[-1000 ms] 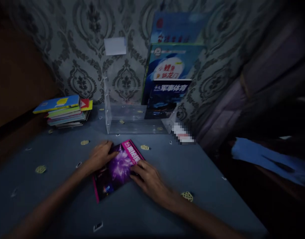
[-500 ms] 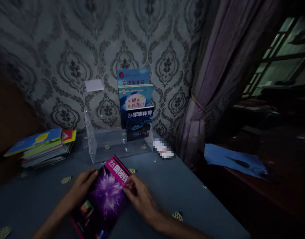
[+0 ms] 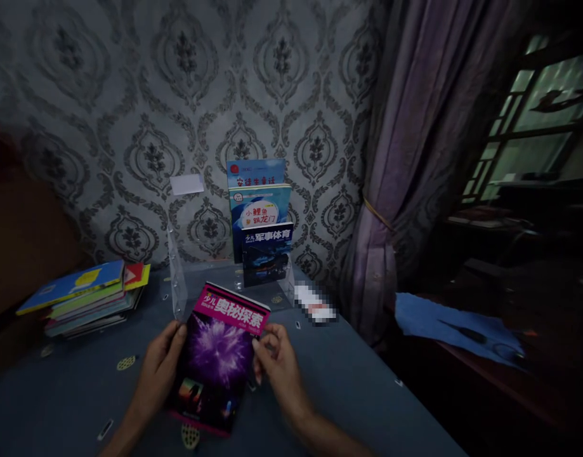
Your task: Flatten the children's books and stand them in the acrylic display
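I hold a purple book [image 3: 218, 355] with a magenta title band upright above the blue table [image 3: 348, 387], cover facing me. My left hand [image 3: 158, 362] grips its left edge and my right hand [image 3: 276, 362] grips its right edge, fingers closed on it. Just beyond stands a clear acrylic rack [image 3: 179, 285] against the wall. Three books sit in tiers at the rack's right end: a dark blue one [image 3: 266, 252] in front, a light blue one [image 3: 259, 206] behind it, and another blue one [image 3: 255, 173] at the back.
A stack of several colourful books [image 3: 86, 295] lies at the table's back left. A small blurred item [image 3: 314, 303] lies right of the rack. A purple curtain [image 3: 405, 158] hangs at the right, with a blue cloth [image 3: 457, 327] on dark furniture beyond. Patterned wallpaper carries a white note [image 3: 186, 184].
The purple book has been lifted off the table and turned upright between both hands. The camera view has risen, so the rack appears lower and smaller.
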Demonstrator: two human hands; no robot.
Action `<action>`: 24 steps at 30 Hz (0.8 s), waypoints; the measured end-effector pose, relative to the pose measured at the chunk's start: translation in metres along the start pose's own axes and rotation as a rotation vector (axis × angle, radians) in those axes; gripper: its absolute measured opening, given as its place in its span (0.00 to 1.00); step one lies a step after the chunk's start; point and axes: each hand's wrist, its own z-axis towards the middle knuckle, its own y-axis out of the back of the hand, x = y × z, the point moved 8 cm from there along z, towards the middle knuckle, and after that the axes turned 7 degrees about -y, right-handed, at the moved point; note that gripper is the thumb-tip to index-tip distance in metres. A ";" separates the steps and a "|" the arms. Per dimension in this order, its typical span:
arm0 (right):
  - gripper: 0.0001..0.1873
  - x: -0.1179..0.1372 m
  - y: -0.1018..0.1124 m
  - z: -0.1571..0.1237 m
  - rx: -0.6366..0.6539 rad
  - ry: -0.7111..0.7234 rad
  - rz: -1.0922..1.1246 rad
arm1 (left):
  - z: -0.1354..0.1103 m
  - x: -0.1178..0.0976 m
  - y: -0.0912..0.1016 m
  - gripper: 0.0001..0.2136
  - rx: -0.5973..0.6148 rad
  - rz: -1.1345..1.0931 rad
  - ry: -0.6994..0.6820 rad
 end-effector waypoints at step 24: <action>0.27 0.039 -0.014 -0.017 0.116 0.153 -0.336 | -0.042 0.109 -0.005 0.40 -0.272 -0.124 0.402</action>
